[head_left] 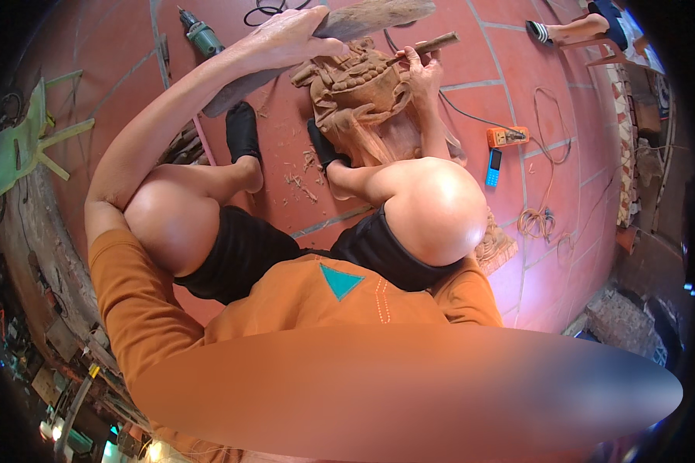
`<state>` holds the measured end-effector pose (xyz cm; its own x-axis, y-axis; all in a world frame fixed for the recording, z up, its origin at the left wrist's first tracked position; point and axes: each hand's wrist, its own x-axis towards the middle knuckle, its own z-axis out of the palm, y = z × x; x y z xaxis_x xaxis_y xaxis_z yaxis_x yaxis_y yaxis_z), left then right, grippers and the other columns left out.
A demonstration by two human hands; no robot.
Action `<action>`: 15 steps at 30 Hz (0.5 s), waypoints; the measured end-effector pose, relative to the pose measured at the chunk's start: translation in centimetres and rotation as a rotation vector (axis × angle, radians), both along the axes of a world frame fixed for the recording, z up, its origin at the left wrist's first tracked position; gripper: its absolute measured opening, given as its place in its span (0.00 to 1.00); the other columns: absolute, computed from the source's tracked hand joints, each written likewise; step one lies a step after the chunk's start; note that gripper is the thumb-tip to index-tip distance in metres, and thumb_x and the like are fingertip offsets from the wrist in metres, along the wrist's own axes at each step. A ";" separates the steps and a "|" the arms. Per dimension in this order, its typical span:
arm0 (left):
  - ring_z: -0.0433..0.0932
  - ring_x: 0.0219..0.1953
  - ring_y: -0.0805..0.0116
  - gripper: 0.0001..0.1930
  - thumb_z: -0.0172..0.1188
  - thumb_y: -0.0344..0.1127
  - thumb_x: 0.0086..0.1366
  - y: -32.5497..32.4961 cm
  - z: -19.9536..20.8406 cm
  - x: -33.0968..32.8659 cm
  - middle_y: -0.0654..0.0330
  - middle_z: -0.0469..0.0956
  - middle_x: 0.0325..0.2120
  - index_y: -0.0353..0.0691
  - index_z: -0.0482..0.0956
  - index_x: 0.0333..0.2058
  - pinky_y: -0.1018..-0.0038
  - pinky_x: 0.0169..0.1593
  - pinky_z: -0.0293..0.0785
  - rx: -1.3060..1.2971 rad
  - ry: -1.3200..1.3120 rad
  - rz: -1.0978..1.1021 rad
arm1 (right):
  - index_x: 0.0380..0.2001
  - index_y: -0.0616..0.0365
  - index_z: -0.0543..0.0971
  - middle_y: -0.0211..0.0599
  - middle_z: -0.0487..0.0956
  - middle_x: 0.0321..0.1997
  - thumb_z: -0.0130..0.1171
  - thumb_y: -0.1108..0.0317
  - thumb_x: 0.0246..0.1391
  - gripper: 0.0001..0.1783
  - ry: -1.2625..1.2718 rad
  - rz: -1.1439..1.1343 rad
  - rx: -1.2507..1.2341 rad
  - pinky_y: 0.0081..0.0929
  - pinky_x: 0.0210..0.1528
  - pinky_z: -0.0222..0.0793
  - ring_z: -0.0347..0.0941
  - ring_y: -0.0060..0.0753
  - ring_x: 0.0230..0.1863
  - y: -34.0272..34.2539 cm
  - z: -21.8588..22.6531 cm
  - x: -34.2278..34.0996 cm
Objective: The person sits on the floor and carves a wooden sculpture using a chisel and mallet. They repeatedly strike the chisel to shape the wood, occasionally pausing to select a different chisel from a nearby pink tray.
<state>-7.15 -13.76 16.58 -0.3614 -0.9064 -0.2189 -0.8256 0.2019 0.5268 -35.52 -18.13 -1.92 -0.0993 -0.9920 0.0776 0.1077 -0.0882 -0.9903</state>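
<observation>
Evidently, chiselling is the step in hand. The carving (364, 99) is on the floor (471, 100), just beside the right foot; its long axis appears to run toward the right knee, which hides its near part. Right hand (426, 73): fingers closed around the chisel (442, 42), butt pointing far right, shaft slanting near-left onto the carving; edge contact cannot be confirmed. Left hand (293, 37): apparently closed around the club (386, 15), finger wrap partly hidden. In my judgement, the next move calls for a steady edge and a square blow.
</observation>
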 end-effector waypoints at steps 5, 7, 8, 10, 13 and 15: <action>0.82 0.39 0.40 0.30 0.64 0.58 0.64 0.4 0.5 -0.1 0.37 0.80 0.33 0.32 0.72 0.44 0.52 0.42 0.75 0.006 0.018 -0.019 | 0.44 0.58 0.72 0.34 0.83 0.34 0.69 0.73 0.60 0.16 0.312 -0.050 -0.048 0.24 0.36 0.76 0.82 0.25 0.36 0.7 0.1 -0.3; 0.83 0.38 0.41 0.30 0.64 0.58 0.64 0.4 0.9 -0.3 0.39 0.80 0.32 0.32 0.72 0.44 0.52 0.42 0.75 0.010 0.014 -0.021 | 0.44 0.59 0.72 0.33 0.83 0.33 0.72 0.72 0.58 0.17 0.384 -0.066 -0.021 0.24 0.34 0.74 0.81 0.24 0.34 0.7 0.5 -0.3; 0.83 0.38 0.41 0.29 0.64 0.58 0.64 0.4 1.1 -0.4 0.39 0.80 0.32 0.33 0.72 0.44 0.53 0.42 0.75 0.012 0.012 -0.021 | 0.44 0.59 0.72 0.33 0.83 0.32 0.72 0.72 0.57 0.18 0.364 -0.059 -0.023 0.24 0.33 0.74 0.81 0.24 0.33 0.8 0.7 -0.3; 0.83 0.36 0.42 0.29 0.64 0.58 0.64 0.5 1.4 -0.6 0.41 0.81 0.30 0.33 0.72 0.44 0.53 0.41 0.75 0.035 0.053 -0.013 | 0.44 0.59 0.72 0.32 0.82 0.31 0.73 0.71 0.57 0.19 0.310 -0.052 0.000 0.25 0.32 0.73 0.80 0.24 0.31 1.0 1.1 -0.2; 0.83 0.34 0.44 0.29 0.65 0.58 0.64 0.5 1.7 -0.8 0.43 0.81 0.27 0.34 0.72 0.44 0.53 0.40 0.76 0.032 0.076 -0.008 | 0.44 0.59 0.72 0.34 0.83 0.31 0.72 0.70 0.58 0.18 0.231 -0.058 -0.023 0.25 0.31 0.75 0.81 0.25 0.29 1.1 1.5 0.1; 0.83 0.33 0.44 0.29 0.65 0.58 0.64 0.6 1.6 -0.8 0.44 0.81 0.26 0.34 0.72 0.44 0.54 0.39 0.76 0.018 0.063 -0.008 | 0.44 0.60 0.72 0.37 0.83 0.31 0.70 0.68 0.61 0.16 0.328 -0.041 -0.044 0.26 0.32 0.77 0.82 0.27 0.29 0.7 1.8 -0.1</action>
